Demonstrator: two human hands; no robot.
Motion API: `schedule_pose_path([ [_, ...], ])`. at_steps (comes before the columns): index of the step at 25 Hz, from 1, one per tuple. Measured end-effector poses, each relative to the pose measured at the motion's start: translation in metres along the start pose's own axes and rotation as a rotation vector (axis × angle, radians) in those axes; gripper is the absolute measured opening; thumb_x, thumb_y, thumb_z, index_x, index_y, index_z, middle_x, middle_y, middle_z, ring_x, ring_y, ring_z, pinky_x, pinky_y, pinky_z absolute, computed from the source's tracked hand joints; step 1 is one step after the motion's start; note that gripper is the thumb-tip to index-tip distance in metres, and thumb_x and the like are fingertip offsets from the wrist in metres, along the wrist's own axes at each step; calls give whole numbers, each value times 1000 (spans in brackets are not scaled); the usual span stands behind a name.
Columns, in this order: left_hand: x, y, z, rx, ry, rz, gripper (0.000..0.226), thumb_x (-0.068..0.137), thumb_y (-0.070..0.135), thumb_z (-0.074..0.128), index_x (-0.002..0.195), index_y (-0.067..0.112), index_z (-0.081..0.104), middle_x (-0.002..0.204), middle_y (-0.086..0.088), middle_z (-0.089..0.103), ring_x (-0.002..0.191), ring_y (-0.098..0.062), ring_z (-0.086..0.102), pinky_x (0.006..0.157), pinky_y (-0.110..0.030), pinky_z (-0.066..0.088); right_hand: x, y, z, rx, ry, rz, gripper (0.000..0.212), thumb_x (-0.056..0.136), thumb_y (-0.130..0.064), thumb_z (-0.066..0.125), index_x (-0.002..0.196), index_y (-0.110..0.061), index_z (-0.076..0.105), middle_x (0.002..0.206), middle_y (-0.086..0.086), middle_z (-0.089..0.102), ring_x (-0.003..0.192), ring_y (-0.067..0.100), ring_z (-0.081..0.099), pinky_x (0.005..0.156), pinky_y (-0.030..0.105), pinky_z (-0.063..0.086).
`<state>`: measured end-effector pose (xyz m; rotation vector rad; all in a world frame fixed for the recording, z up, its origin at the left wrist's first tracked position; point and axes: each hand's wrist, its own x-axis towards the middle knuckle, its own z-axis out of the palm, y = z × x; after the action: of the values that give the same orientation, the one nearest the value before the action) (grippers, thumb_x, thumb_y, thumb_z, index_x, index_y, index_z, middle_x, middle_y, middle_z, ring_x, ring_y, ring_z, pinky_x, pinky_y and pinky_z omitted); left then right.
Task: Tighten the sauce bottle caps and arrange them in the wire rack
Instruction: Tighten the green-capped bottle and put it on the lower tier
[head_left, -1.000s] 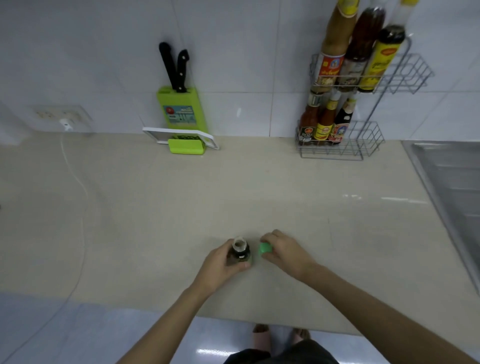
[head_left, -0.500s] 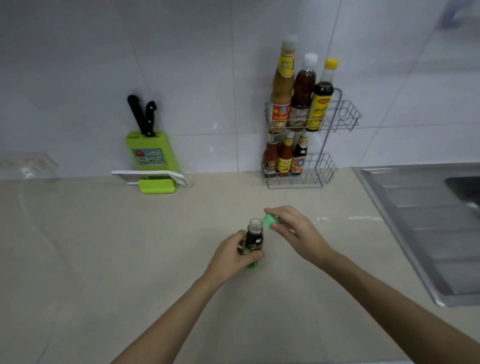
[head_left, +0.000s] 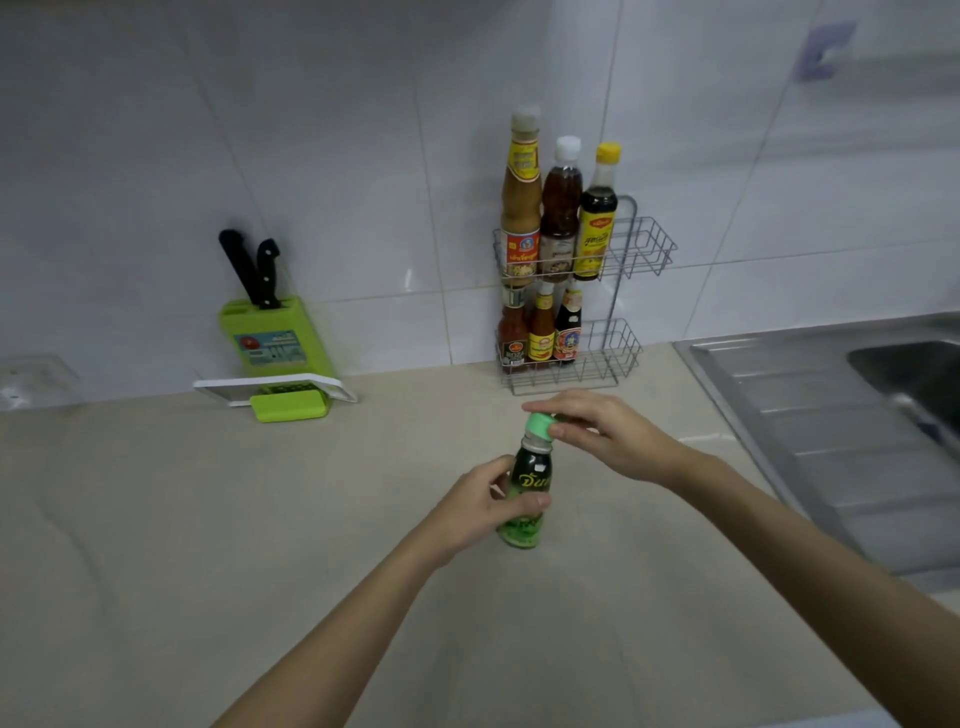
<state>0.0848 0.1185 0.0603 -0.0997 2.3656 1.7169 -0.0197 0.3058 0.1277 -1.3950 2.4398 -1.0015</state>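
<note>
A small dark sauce bottle (head_left: 529, 480) with a green label stands on the beige counter, and my left hand (head_left: 480, 506) grips its body. My right hand (head_left: 605, 431) pinches the green cap (head_left: 540, 425), which sits on the bottle's neck. Behind them a two-tier wire rack (head_left: 613, 358) leans at the tiled wall. Its top shelf carries three tall bottles (head_left: 561, 208), its bottom shelf three small ones (head_left: 543, 332). The right side of both shelves has no bottles.
A green knife block (head_left: 275, 338) with two black-handled knives stands at the wall to the left, with a white and green tray (head_left: 280, 397) in front. A steel sink and drainboard (head_left: 831, 415) fill the right side. A wall socket (head_left: 31, 379) is far left.
My right hand has brought the green cap from beside the bottle onto its neck. The view has tilted up, so the rack and sink show more fully.
</note>
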Motion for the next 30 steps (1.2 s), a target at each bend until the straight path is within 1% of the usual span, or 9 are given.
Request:
schedule_pose_path([
  [4, 1, 2, 3, 0, -38, -27, 46, 71, 51, 74, 106, 22, 64, 103, -14, 66, 87, -13, 57, 81, -36, 50, 0, 2, -4, -59, -123, 14, 36, 98, -19, 47, 134, -24, 52, 117, 1, 59, 111, 13, 53, 96, 28, 43],
  [8, -3, 4, 5, -11, -12, -28, 45, 74, 49, 73, 110, 23, 64, 111, -14, 65, 90, -13, 57, 89, -45, 53, 1, 0, 2, -71, -42, 57, 33, 97, -25, 50, 129, -25, 56, 112, -3, 58, 103, 8, 53, 93, 31, 46],
  [15, 0, 3, -4, -29, -9, -11, 45, 73, 49, 74, 107, 21, 64, 97, -5, 64, 85, -11, 54, 78, -32, 47, -3, 3, 10, 254, 11, 39, 34, 96, -9, 50, 127, -19, 59, 125, -1, 60, 121, 13, 53, 100, 27, 45],
  [18, 0, 1, -4, -6, -5, -23, 44, 71, 51, 74, 104, 24, 65, 104, -15, 65, 85, -11, 55, 77, -31, 48, 0, 3, 9, 137, -35, 58, 31, 95, -20, 54, 126, -24, 60, 115, -2, 61, 109, 9, 55, 90, 23, 47],
  [20, 0, 0, -2, 10, -9, -21, 44, 69, 53, 74, 102, 25, 65, 106, -16, 65, 83, -11, 55, 77, -31, 48, 5, 1, 8, -84, -16, 102, 31, 90, -43, 56, 112, -23, 64, 95, -6, 59, 86, 4, 54, 75, 25, 45],
  [22, 3, 2, 0, 23, -9, -8, 47, 68, 55, 73, 105, 27, 65, 107, -17, 65, 83, -11, 56, 79, -34, 49, 8, -3, 9, -259, 52, 153, 46, 81, -65, 52, 95, -21, 60, 82, -8, 55, 70, 5, 51, 63, 28, 43],
  [24, 6, 7, -2, 15, 11, 0, 50, 68, 55, 72, 108, 28, 65, 104, -16, 65, 83, -11, 57, 83, -40, 53, 9, -5, 11, -173, 85, 148, 49, 82, -61, 55, 110, -21, 58, 94, -9, 57, 76, 8, 56, 67, 27, 49],
  [26, 10, 9, -8, -13, 37, -9, 46, 69, 54, 72, 106, 27, 65, 96, -9, 63, 85, -12, 57, 85, -43, 53, 9, -4, 8, 34, 56, 132, 53, 85, -44, 63, 131, -22, 51, 110, -6, 58, 86, 10, 62, 75, 22, 54],
  [30, 12, 10, -10, 5, -10, -6, 38, 72, 49, 74, 100, 26, 65, 96, -9, 63, 85, -12, 55, 81, -37, 50, 14, 1, 0, 62, 115, 230, 35, 79, -43, 70, 103, -20, 63, 90, -5, 63, 76, 9, 59, 66, 25, 50],
])
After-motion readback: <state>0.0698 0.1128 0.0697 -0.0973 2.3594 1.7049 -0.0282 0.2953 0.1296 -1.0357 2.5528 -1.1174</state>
